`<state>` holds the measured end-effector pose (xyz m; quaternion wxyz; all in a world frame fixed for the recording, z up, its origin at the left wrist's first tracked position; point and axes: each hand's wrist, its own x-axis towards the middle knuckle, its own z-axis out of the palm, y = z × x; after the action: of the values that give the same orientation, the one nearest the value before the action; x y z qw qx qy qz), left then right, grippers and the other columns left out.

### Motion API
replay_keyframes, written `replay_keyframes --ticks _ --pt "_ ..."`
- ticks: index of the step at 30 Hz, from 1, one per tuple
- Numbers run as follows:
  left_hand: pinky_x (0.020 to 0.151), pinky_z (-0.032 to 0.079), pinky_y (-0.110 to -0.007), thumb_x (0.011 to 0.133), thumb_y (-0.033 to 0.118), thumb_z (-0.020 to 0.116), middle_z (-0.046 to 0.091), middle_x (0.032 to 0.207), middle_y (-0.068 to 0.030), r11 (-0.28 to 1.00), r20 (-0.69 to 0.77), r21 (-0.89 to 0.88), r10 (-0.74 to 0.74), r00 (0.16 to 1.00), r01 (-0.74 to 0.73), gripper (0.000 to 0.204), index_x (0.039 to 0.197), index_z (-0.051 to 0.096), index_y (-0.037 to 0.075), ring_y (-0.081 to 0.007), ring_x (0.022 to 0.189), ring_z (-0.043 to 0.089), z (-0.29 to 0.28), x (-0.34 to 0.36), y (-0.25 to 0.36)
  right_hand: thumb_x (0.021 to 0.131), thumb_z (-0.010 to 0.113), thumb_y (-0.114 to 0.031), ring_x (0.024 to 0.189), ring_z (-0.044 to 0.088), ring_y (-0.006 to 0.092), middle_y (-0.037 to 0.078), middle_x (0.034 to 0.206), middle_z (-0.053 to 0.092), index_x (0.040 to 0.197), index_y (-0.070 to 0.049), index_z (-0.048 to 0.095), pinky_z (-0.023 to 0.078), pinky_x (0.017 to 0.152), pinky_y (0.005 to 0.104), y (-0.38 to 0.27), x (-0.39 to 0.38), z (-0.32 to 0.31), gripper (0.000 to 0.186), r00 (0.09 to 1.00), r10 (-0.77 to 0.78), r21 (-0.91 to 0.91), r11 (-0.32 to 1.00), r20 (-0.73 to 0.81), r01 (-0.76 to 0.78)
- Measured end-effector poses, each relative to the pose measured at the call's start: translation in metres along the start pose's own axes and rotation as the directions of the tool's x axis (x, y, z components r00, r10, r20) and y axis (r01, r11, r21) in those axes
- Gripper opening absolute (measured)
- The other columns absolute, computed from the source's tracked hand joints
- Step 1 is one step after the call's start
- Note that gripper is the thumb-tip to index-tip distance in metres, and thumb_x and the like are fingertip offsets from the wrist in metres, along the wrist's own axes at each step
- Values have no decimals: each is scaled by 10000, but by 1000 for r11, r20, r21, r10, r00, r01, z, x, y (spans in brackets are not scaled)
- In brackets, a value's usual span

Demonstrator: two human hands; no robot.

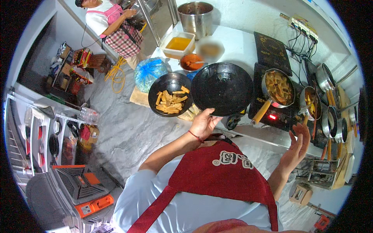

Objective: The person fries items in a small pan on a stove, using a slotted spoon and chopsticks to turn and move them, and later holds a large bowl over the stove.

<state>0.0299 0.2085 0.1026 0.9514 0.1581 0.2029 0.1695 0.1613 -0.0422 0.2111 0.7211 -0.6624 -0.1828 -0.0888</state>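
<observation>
My left hand (203,125) grips the near rim of a wide black bowl (222,87), which is tilted so its bare inside shows. Fingers apart and holding nothing, my right hand (298,144) is just below the short handle of a small pan (310,101) with food and a metal spoon in it. Left of the held bowl, another black bowl (154,86) contains yellow-brown strips (171,101), probably dried bean curd sticks. A steel saucepan (278,87) of brown stew sits on a black induction cooker (268,117), its wooden handle pointing toward me.
At the back stand a tall steel pot (195,19), a tub of yellow liquid (179,43) and a bowl of red sauce (191,62). A blue plastic bag (150,74) lies at the left edge. Several pans (325,77) line the right. Another person (116,27) stands far left.
</observation>
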Motion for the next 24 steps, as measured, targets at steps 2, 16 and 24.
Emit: replay_keyframes --ticks 2,16,24 --pt "744 549 -291 866 104 502 595 1025 -129 999 -18 12 38 999 -38 216 1035 508 -31 -204 834 617 -16 19 -11 922 428 -129 1018 548 214 136 1152 544 1223 -4 462 454 840 341 2 7 -14 329 997 -18 -47 999 -78 14" --pt "779 534 -352 889 162 535 530 1131 -98 996 -236 79 65 970 -48 332 1175 437 23 -230 996 542 -73 73 -44 934 470 -202 922 564 152 98 1028 585 1139 5 513 462 825 287 55 49 -83 294 957 -127 -193 978 -259 78" --pt "827 505 -378 865 226 582 503 1184 -72 978 -282 206 99 954 -40 431 1235 407 92 -236 1030 528 -85 69 -47 930 483 -187 877 563 140 89 998 599 1126 6 523 459 790 259 79 65 -105 278 944 -200 -278 952 -264 124"
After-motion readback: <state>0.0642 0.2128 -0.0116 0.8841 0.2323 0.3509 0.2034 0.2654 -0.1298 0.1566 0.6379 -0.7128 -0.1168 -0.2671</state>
